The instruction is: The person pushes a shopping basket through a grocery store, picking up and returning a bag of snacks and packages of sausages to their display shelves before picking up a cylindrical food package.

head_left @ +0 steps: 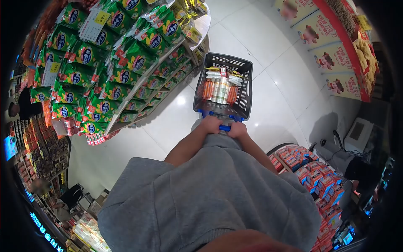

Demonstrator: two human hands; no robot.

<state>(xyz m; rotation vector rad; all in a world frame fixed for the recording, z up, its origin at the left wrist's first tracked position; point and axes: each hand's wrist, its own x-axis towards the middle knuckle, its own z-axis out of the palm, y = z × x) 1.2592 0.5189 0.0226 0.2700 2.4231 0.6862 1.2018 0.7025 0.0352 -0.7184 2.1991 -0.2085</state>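
Note:
Both of my hands are closed around the blue handle (225, 127) of a black shopping basket cart. My left hand (211, 124) wraps the left part of the handle, and my right hand (238, 129) wraps the right part, with a short stretch of blue showing between them. Just beyond them is the black perforated basket (241, 63). Inside it lie pale cylindrical packs (221, 91) in the middle, with orange-red packs (208, 90) beside them and some yellow and white packets behind. The fingertips are hidden under the handle.
Shelves of green snack bags (84, 75) rise at the left. Chocolate-coloured goods top a display with printed pale panels (336, 59) at the upper right. Red and white boxes (323, 182) are stacked at the lower right. People stand at both far sides. Tiled floor (277, 101) surrounds the basket.

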